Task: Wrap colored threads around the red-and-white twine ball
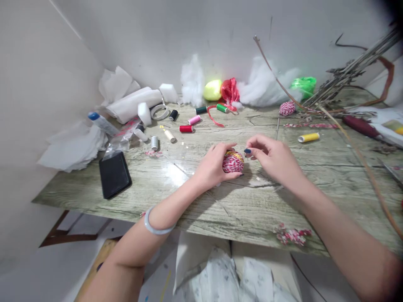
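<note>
My left hand (215, 162) is wrapped round a ball of red and white twine (233, 162) with a patch of yellow thread near its top. The ball rests on or just above the wood-patterned tabletop (201, 201). Just right of the ball, my right hand (269, 156) is closed in a pinch, thumb against fingers. Whatever sits between those fingertips is too small to make out. A second, smaller red and white ball (287, 108) lies farther back on the right, with a thin stick under it.
Thread spools, including a red one (186, 128) and a yellow one (309, 137), lie about. White stuffing (261, 84) and a red plastic bundle (230, 90) stand along the wall. A black phone (115, 175) lies left. Dry twigs (352, 69) and a long curved stem (362, 159) reach in from the right.
</note>
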